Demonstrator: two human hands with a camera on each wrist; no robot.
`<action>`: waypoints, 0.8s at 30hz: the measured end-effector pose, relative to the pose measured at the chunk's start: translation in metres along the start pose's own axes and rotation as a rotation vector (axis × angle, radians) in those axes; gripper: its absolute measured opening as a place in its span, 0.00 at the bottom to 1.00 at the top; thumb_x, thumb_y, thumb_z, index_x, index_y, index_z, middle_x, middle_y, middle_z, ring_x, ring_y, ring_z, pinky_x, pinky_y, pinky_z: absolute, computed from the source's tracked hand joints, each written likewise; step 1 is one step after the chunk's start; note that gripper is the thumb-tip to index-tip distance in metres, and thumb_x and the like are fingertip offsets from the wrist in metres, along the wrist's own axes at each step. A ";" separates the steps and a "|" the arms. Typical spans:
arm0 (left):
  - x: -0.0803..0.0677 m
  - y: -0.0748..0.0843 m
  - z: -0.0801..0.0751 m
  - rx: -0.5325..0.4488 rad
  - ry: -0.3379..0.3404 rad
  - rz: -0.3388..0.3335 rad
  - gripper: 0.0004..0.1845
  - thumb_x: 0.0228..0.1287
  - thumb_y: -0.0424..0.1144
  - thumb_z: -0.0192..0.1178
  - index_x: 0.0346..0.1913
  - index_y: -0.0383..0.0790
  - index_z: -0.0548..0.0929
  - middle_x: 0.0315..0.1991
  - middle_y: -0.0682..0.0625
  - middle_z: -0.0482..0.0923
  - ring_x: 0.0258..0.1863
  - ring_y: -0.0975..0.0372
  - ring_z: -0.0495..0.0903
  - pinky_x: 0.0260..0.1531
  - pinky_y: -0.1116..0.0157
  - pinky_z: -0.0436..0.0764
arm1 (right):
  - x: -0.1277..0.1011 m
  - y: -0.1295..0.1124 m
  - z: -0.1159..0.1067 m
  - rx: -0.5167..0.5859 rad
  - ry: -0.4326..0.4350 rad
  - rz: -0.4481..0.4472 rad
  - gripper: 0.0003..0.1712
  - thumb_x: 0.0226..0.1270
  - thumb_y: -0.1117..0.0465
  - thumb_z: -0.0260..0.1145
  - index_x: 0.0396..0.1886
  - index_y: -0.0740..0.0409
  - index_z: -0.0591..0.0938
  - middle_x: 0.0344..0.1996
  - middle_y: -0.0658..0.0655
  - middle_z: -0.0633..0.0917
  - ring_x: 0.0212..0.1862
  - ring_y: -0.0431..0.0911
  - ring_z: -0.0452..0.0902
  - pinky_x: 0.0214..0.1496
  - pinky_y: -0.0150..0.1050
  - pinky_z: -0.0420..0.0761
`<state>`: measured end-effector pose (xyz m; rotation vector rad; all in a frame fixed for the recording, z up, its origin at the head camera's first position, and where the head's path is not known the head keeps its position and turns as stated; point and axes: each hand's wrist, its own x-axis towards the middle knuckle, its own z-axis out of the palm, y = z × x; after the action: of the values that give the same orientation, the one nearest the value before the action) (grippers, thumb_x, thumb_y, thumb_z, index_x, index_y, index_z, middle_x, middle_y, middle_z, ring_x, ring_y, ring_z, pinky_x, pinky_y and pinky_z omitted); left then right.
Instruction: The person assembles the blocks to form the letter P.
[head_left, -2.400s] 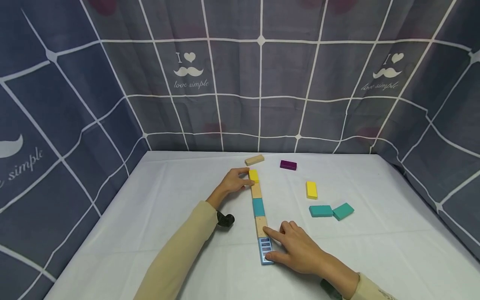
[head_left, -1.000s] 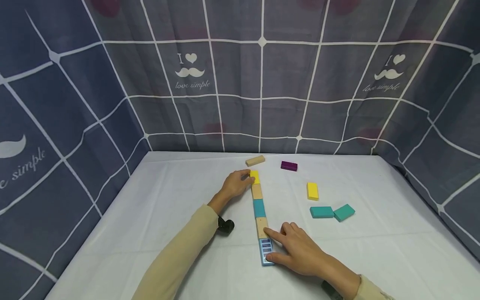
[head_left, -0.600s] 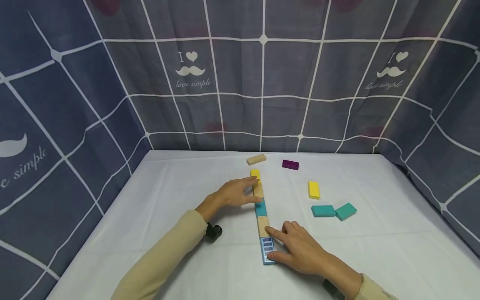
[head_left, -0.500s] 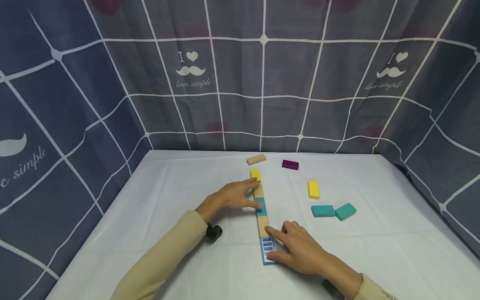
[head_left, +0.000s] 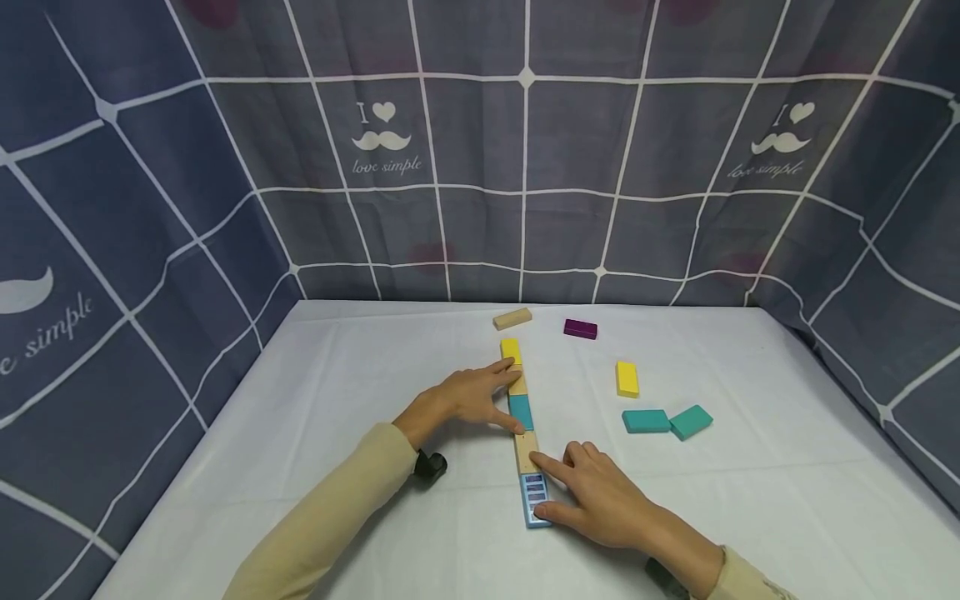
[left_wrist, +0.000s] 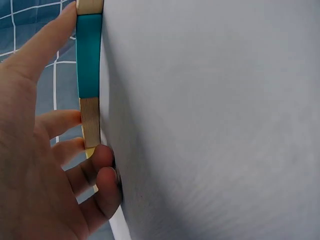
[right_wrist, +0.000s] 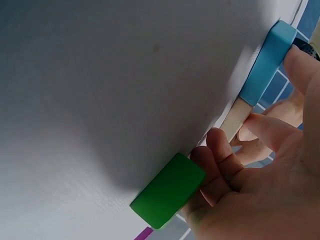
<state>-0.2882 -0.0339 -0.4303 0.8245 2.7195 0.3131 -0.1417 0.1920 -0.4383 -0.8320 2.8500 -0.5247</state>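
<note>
On the multicoloured block row [head_left: 520, 412], left hand [head_left: 472, 395] and right hand [head_left: 600, 498], each grip wide.

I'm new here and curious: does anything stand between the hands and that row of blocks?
Nothing visible does. The left hand and right hand both touch the row of blocks; the loose blocks lie past its far end or to its right.

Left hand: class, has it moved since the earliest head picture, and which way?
Yes. Judged against the unmoved purple block, the left hand has moved down the picture, along the row of blocks.
</note>
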 end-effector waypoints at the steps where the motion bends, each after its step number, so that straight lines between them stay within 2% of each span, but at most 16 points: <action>1: 0.000 0.000 0.000 -0.002 0.000 -0.002 0.56 0.46 0.77 0.62 0.77 0.57 0.59 0.79 0.56 0.44 0.73 0.54 0.58 0.66 0.48 0.63 | 0.000 0.000 0.000 0.001 0.000 -0.001 0.43 0.63 0.27 0.57 0.71 0.45 0.73 0.37 0.43 0.69 0.39 0.40 0.60 0.40 0.37 0.66; 10: 0.000 0.000 0.002 -0.037 -0.013 0.006 0.57 0.46 0.78 0.62 0.78 0.56 0.58 0.79 0.56 0.42 0.74 0.53 0.56 0.67 0.47 0.61 | 0.000 -0.001 -0.001 0.007 -0.006 0.005 0.43 0.63 0.27 0.58 0.71 0.45 0.73 0.36 0.43 0.69 0.38 0.40 0.60 0.39 0.36 0.65; 16: -0.002 0.003 0.001 -0.034 -0.029 -0.007 0.60 0.44 0.80 0.61 0.78 0.56 0.55 0.80 0.56 0.40 0.75 0.54 0.54 0.67 0.46 0.61 | 0.000 -0.001 0.000 0.007 -0.007 0.008 0.43 0.63 0.27 0.58 0.71 0.45 0.73 0.36 0.43 0.68 0.38 0.40 0.60 0.39 0.37 0.65; 24: -0.004 0.005 0.000 -0.047 -0.028 -0.020 0.59 0.44 0.78 0.63 0.78 0.55 0.56 0.80 0.55 0.40 0.75 0.54 0.54 0.66 0.46 0.62 | -0.001 -0.001 -0.001 0.006 0.000 -0.007 0.42 0.64 0.27 0.56 0.71 0.45 0.73 0.35 0.43 0.68 0.38 0.39 0.60 0.39 0.36 0.65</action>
<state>-0.2827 -0.0319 -0.4280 0.7830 2.6819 0.3574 -0.1405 0.1921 -0.4367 -0.8419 2.8445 -0.5338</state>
